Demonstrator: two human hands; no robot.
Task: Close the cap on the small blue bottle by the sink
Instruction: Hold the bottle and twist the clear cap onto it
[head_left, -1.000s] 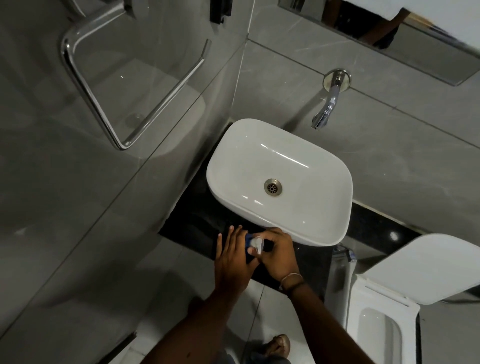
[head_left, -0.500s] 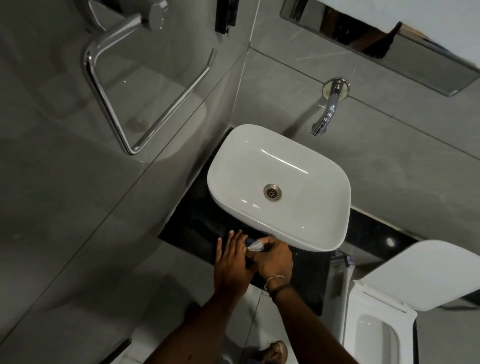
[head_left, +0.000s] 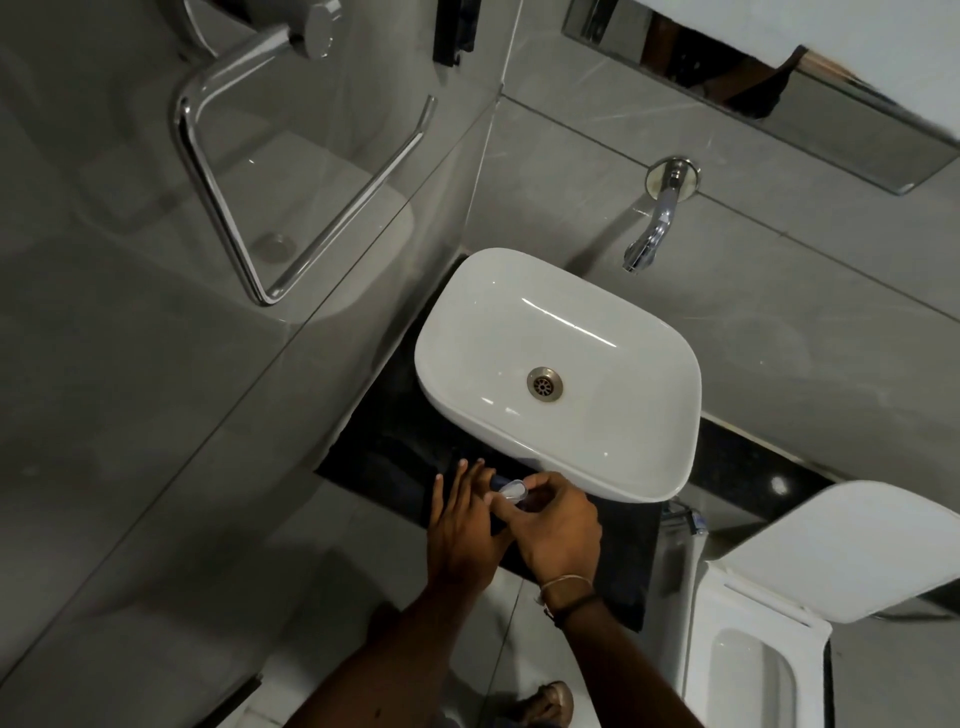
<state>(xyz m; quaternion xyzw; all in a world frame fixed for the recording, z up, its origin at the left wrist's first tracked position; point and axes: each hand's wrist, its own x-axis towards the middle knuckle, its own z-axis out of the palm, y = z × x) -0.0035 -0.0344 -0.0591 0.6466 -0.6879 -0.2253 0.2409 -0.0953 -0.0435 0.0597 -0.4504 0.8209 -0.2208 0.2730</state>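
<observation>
The small blue bottle stands on the black counter just in front of the white basin; only a sliver of blue shows between my hands. My left hand wraps its left side, fingers stretched towards the basin. My right hand pinches the clear cap on top of the bottle with thumb and fingers. Whether the cap is fully seated is hidden by the fingers.
A chrome tap sticks out of the grey wall above the basin. A chrome towel holder hangs on the left wall. A white toilet with its lid up stands at the right, and a mirror hangs above.
Both hands stay on the bottle and sit slightly lower on the counter. The cap has dropped from upright and plainly visible to low between my right fingers.
</observation>
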